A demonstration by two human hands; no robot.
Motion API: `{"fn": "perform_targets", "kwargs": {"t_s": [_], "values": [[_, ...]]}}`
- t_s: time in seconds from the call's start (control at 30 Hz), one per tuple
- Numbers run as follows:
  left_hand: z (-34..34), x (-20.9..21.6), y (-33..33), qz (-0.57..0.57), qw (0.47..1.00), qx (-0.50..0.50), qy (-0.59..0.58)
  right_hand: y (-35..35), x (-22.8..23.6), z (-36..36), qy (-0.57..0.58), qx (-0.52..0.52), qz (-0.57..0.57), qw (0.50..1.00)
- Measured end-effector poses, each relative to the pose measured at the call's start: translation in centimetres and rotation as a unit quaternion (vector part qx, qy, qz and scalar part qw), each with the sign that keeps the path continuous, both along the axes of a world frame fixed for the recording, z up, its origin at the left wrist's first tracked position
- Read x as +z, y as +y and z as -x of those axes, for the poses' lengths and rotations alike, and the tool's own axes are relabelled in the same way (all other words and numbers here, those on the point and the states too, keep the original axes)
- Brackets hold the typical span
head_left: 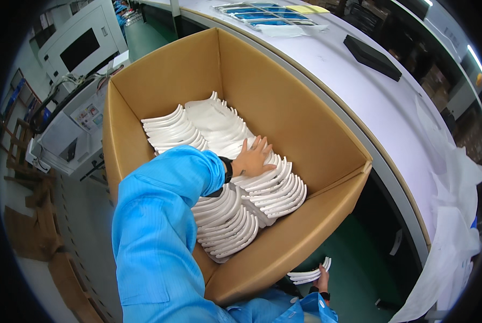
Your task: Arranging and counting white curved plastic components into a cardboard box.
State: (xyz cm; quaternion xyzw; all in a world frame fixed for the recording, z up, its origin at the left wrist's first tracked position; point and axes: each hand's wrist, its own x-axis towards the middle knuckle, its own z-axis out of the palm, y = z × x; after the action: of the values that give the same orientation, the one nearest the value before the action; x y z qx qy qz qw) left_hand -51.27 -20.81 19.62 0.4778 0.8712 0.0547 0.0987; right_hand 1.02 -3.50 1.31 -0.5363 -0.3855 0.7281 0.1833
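Note:
Inside a large brown cardboard box, curved white plastic pieces stand nested in several tight rows. My left hand reaches over the near side and lies with spread fingers on the right-hand row, touching the pieces and gripping none. Part of the rows is hidden beneath my blue sleeve. A thin white sheet lies among the rows toward the far end. Outside the box, low at the right, my right hand is closed on a small stack of the same curved white pieces.
A long white table runs along the box's right side. On it are a black flat block, a blue-and-white gridded item and white sheeting over the near edge. A white machine and flattened cardboard stand left.

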Motion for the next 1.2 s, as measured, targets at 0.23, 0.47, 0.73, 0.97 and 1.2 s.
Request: {"fn": "perform_targets", "kwargs": {"t_s": [0.23, 0.47, 0.73, 0.97, 1.2], "values": [[0.5, -3.5, -0.8, -0.123, 0.991, 0.045, 0.029, -0.3, -0.6, 0.3, 0.029, -0.044, 0.017, 0.998], [1.1, -4.2, 0.0, -0.154, 0.985, 0.071, -0.003, 0.2, -0.9, -0.2, 0.031, -0.040, 0.029, 0.998], [2.4, -2.7, 1.7, -0.231, 0.960, 0.158, -0.025, 0.0, -0.3, 0.0, 0.030, -0.033, 0.021, 0.999], [2.6, -4.5, 2.1, -0.290, 0.944, 0.158, -0.001, 0.1, -0.4, 0.0, 0.023, -0.020, 0.029, 0.999], [2.5, -5.0, 1.3, -0.260, 0.959, 0.110, 0.032, 0.2, -0.9, -0.4, 0.019, -0.029, 0.034, 0.999]]}}
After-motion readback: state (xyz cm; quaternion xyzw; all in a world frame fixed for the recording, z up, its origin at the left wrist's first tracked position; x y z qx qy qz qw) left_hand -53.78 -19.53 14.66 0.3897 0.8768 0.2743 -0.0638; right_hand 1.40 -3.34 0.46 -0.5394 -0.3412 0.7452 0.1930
